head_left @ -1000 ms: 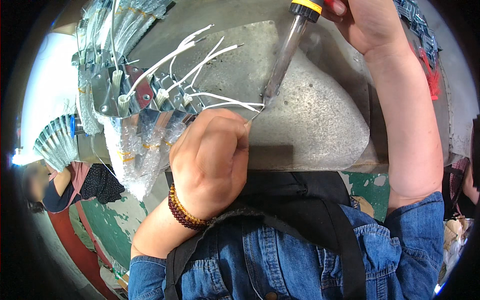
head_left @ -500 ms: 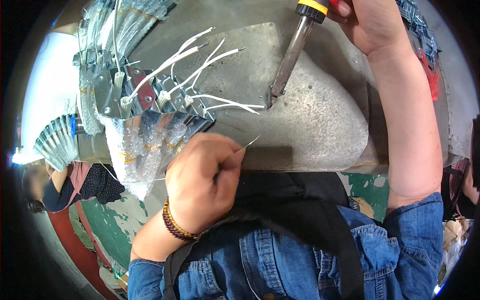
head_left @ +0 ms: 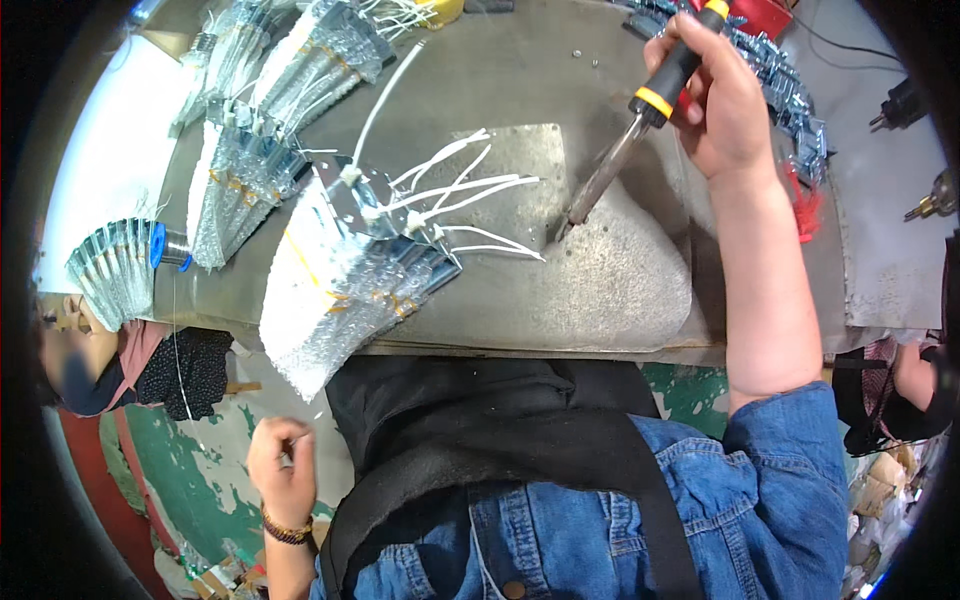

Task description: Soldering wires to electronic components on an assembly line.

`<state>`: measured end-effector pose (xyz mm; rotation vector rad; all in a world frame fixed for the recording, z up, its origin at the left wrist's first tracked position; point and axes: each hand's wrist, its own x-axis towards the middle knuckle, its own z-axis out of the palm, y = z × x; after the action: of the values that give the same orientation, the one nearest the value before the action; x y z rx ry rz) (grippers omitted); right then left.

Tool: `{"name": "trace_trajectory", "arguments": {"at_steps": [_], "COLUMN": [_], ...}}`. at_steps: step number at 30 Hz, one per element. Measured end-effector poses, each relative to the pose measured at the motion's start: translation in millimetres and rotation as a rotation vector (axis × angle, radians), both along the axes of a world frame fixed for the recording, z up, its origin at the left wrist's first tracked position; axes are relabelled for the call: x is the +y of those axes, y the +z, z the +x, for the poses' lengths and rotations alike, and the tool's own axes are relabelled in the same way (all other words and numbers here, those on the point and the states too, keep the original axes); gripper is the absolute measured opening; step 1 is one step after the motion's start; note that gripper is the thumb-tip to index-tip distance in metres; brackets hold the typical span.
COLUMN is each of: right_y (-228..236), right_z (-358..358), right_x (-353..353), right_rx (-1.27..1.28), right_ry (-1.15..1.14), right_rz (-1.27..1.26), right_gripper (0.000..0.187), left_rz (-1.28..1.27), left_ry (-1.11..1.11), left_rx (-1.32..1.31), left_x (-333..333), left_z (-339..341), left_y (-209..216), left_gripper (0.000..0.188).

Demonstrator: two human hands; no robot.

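Observation:
My right hand (head_left: 715, 100) is closed round the black and yellow handle of a soldering iron (head_left: 605, 180). Its tip points down and left at the metal tabletop, close to the ends of white wires (head_left: 500, 250); whether it touches the surface I cannot tell. Those wires come out of a bundle of metal brackets (head_left: 345, 210) wrapped in bubble wrap (head_left: 315, 320) at the near table edge. Below and left of that bundle, off the table, my left hand (head_left: 283, 465) is curled. What lies in its fingers, if anything, is hidden. Solder wire (head_left: 178, 350) hangs nearby from a blue spool (head_left: 158, 245).
More wrapped bundles (head_left: 245, 170) lie at the left and back left. Small metal parts (head_left: 790, 90) and red strands (head_left: 803, 205) line the right side. Power drivers (head_left: 935, 195) hang or lie far right. Other people (head_left: 185, 370) sit at both sides.
My left hand has drawn back from the wire ends, down and left off the table, where it had pinched a thin wire. The iron stays in my right hand; the view has shifted.

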<state>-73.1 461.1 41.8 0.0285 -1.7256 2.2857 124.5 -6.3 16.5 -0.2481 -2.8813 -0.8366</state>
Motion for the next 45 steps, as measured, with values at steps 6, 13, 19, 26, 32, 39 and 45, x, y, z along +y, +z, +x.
{"name": "trace_trajectory", "arguments": {"at_steps": [6, 13, 19, 26, 32, 39, 45], "right_y": [-5.6, -15.4, -15.3, -15.7, -14.0, -7.2, -10.6], "right_z": [3.1, -4.5, -9.5, -8.2, -7.7, -8.0, -10.7], "right_x": [-18.5, -20.5, -4.7, -3.1, 0.5, 12.9, 15.1], "right_rx": [-0.055, -0.069, -0.031, -0.054, -0.022, -0.015, -0.002], "right_ry": [0.047, 0.037, 0.046, 0.048, 0.045, -0.001, 0.037], "right_rz": [0.073, 0.083, 0.039, 0.025, 0.014, 0.011, -0.036], "right_gripper": [0.018, 0.017, 0.021, 0.021, 0.022, 0.021, 0.018], "left_rz": [-0.095, -0.263, -0.058, 0.246, 0.410, 0.507, 0.609], "left_ry": [0.371, 0.221, 0.117, -0.371, -0.353, -0.348, -0.252], "left_rx": [-0.083, 0.009, -0.036, -0.391, -0.954, -0.939, -1.125], "left_x": [-101.1, -97.4, -45.8, 54.9, 100.3, 99.6, 111.9], "left_z": [27.7, 19.0, -0.7, -51.0, -74.4, -69.6, -70.9], "left_y": [-47.8, -53.5, -37.8, -39.7, -54.7, -67.6, -77.4], "left_gripper": [0.008, 0.014, 0.014, 0.016, 0.026, 0.029, 0.018]}}
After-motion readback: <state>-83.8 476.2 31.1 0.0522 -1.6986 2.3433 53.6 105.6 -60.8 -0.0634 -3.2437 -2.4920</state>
